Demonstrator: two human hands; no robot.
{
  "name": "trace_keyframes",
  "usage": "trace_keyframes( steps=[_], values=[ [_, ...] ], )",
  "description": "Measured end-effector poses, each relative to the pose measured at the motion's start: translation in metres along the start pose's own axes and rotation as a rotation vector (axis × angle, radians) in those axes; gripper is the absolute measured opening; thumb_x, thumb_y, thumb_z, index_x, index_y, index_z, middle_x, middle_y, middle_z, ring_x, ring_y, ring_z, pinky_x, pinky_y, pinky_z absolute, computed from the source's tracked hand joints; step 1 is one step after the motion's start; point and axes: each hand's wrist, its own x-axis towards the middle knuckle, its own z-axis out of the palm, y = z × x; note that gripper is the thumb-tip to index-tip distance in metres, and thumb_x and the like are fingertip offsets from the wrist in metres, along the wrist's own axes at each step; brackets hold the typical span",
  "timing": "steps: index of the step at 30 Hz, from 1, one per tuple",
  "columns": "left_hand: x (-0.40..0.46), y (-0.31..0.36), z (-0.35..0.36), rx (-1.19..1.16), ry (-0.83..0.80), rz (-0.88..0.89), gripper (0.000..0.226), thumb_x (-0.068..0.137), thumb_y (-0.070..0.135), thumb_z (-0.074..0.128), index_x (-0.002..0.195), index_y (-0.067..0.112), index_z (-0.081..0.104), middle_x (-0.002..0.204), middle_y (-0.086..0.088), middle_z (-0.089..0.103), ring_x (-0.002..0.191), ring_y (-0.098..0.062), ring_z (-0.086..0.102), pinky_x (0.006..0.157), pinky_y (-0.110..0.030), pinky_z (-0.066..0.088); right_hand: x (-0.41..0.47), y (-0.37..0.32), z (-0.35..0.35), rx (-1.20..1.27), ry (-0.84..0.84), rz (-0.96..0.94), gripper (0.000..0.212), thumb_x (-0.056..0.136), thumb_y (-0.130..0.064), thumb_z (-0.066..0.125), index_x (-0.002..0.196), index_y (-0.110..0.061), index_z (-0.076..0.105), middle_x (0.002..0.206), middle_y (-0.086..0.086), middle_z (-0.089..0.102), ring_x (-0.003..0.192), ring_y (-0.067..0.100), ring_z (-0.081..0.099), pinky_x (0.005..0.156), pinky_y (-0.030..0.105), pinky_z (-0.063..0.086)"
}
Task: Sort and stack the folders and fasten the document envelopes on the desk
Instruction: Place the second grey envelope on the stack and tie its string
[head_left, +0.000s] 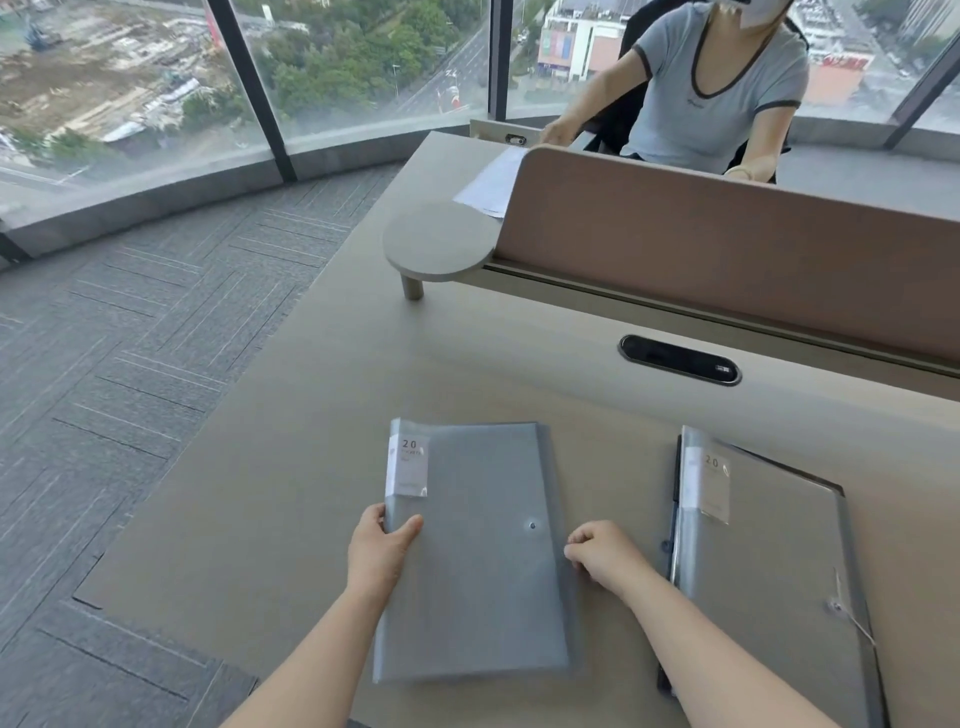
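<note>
A grey translucent folder with a white "20" label lies flat on the desk in front of me, a small round button near its right side. My left hand grips its left edge, thumb on top. My right hand is curled against its right edge, fingertips pinching the rim. A second grey stack lies to the right, its top folder also labelled "20", with a dark folder edge showing beneath on its left and a string fastener near its lower right corner.
The beige desk ends at the left over grey carpet. A brown divider panel stands at the back with a cable slot before it. A round shelf and papers lie beyond. A person sits behind the divider.
</note>
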Motion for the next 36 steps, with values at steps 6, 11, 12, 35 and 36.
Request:
trace_keyframes(
  steps=[6, 11, 12, 35, 36],
  values=[
    [-0.006, 0.002, 0.004, 0.419, 0.109, 0.142, 0.07, 0.08, 0.032, 0.072, 0.142, 0.023, 0.041, 0.127, -0.006, 0.047, 0.109, -0.026, 0.054, 0.084, -0.037, 0.047, 0.0, -0.005, -0.013, -0.264, -0.028, 0.035, 0.023, 0.078, -0.024, 0.065, 0.058, -0.016, 0.057, 0.06, 0.001, 0.058, 0.065, 0.023, 0.054, 0.052, 0.024, 0.036],
    [-0.009, 0.013, 0.022, 0.886, 0.122, 0.391, 0.066, 0.081, 0.039, 0.068, 0.142, 0.028, 0.045, 0.154, -0.005, 0.033, 0.143, -0.026, 0.028, 0.113, -0.038, 0.025, -0.002, -0.014, -0.025, -0.298, -0.052, 0.083, 0.027, 0.082, -0.031, 0.056, 0.061, -0.015, 0.05, 0.055, 0.002, 0.045, 0.056, 0.023, 0.044, 0.049, 0.026, 0.029],
    [-0.009, 0.016, 0.027, 0.948, 0.077, 0.45, 0.065, 0.082, 0.041, 0.066, 0.142, 0.029, 0.045, 0.157, -0.005, 0.03, 0.146, -0.026, 0.023, 0.116, -0.038, 0.019, -0.001, -0.017, -0.026, -0.264, -0.061, 0.091, 0.022, 0.082, -0.029, 0.055, 0.065, -0.014, 0.054, 0.057, 0.003, 0.047, 0.055, 0.023, 0.045, 0.048, 0.025, 0.031],
    [-0.003, 0.01, 0.064, 1.101, -0.332, 0.642, 0.079, 0.083, 0.056, 0.063, 0.151, 0.047, 0.022, 0.167, 0.006, -0.005, 0.153, -0.019, -0.009, 0.123, -0.042, -0.007, 0.03, -0.079, 0.023, -0.404, 0.044, -0.124, 0.036, 0.09, -0.016, 0.047, 0.055, -0.017, 0.042, 0.101, 0.016, 0.072, 0.092, 0.033, 0.065, 0.067, 0.026, 0.037],
    [-0.003, 0.01, 0.064, 1.097, -0.333, 0.642, 0.079, 0.083, 0.056, 0.063, 0.151, 0.047, 0.022, 0.167, 0.006, -0.004, 0.154, -0.019, -0.008, 0.123, -0.041, -0.007, 0.03, -0.08, 0.027, -0.429, 0.025, -0.148, 0.037, 0.091, -0.017, 0.048, 0.054, -0.018, 0.042, 0.1, 0.015, 0.072, 0.095, 0.033, 0.066, 0.067, 0.025, 0.035]
  ],
)
